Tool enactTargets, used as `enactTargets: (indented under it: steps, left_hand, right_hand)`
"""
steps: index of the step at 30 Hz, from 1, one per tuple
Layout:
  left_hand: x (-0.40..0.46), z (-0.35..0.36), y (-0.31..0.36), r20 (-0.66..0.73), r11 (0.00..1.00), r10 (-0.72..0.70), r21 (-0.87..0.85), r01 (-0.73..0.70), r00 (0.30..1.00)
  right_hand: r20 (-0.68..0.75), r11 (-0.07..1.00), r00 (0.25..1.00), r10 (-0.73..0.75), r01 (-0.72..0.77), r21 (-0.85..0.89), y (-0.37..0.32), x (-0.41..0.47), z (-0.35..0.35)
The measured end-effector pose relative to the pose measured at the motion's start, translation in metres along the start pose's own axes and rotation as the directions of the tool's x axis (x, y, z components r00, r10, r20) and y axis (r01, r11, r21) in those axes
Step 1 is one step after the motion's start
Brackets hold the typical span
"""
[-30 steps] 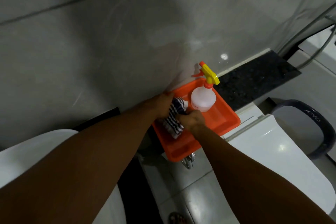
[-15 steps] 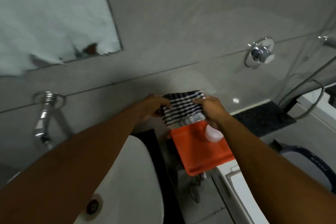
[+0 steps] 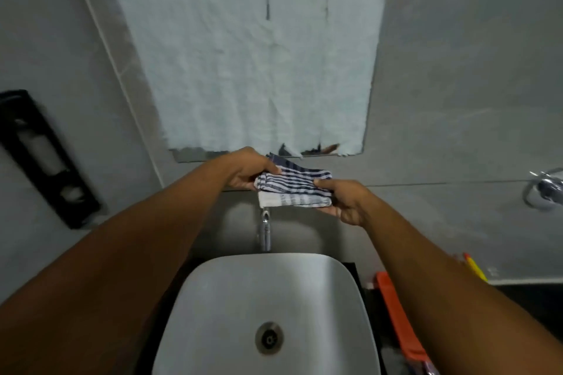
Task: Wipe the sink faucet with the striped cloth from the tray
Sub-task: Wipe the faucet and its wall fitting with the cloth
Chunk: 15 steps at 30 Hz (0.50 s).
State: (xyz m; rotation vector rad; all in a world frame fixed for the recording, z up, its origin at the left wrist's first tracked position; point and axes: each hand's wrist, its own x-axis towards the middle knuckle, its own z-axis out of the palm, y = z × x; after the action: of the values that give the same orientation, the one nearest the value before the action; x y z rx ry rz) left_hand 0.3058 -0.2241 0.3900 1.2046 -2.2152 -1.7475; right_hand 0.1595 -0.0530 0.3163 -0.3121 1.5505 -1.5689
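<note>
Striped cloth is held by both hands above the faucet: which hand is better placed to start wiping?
Probably the left hand: it grips the striped cloth at the end hanging directly over the faucet. The right hand holds the far end, off to the side.

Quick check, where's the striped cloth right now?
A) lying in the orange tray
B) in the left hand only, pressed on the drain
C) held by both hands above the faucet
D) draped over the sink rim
C: the left hand and right hand each grip a side of the striped cloth, held in the air just above the top of the faucet; the orange tray sits off to the right of the sink.
</note>
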Motion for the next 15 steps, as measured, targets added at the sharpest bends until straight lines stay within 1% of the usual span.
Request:
enactTargets:
  steps: [2,4,6,7,8,9,10,11,12,13,14,15]
  left_hand:
    - [-0.003,-0.019,-0.019,-0.12,0.999,-0.001,0.048,0.007,0.993]
    - [-0.002,-0.032,-0.038,-0.217,0.994,0.01,0.108,0.014,0.976]
    - [0.0,-0.033,-0.053,-0.354,0.955,0.045,0.29,0.064,0.934]
    - [0.001,-0.03,-0.059,-0.446,0.905,0.095,0.411,0.109,0.89]
    - [0.003,-0.025,-0.064,-0.527,0.838,0.179,0.524,0.152,0.831]
    - [0.005,-0.017,-0.068,-0.563,0.77,0.283,0.616,0.166,0.777]
    - [0.008,-0.007,-0.069,-0.549,0.721,0.367,0.678,0.142,0.751]
    - [0.011,0.003,-0.07,-0.507,0.707,0.405,0.701,0.091,0.76]
    - [0.015,0.014,-0.071,-0.464,0.724,0.398,0.689,0.039,0.791]
    - [0.019,0.024,-0.072,-0.432,0.762,0.361,0.647,0.006,0.826]
    - [0.024,0.032,-0.074,-0.416,0.808,0.313,0.588,-0.01,0.854]
    - [0.029,0.038,-0.077,-0.411,0.858,0.269,0.514,-0.023,0.871]
  right_hand:
    - [-0.022,1.0,1.0,-0.008,0.007,-0.031,0.006,0.007,0.029]
    - [-0.075,0.998,0.997,-0.03,0.025,-0.058,0.012,0.017,0.055]
    - [-0.13,0.998,0.99,-0.051,0.045,-0.053,0.018,0.026,0.071]
    - [-0.158,0.997,0.986,-0.06,0.051,-0.058,0.022,0.033,0.076]
    - [-0.183,0.996,0.981,-0.066,0.053,-0.072,0.025,0.039,0.079]
    - [-0.2,0.994,0.977,-0.073,0.056,-0.09,0.029,0.044,0.08]
    - [-0.209,0.992,0.974,-0.088,0.066,-0.107,0.032,0.046,0.08]
    - [-0.219,0.987,0.968,-0.12,0.093,-0.13,0.034,0.047,0.08]
    - [-0.237,0.973,0.953,-0.191,0.152,-0.174,0.036,0.046,0.079]
    - [-0.254,0.929,0.911,-0.324,0.256,-0.268,0.039,0.044,0.074]
    - [-0.24,0.826,0.834,-0.497,0.369,-0.427,0.042,0.041,0.066]
    - [-0.185,0.656,0.722,-0.666,0.45,-0.606,0.045,0.039,0.054]
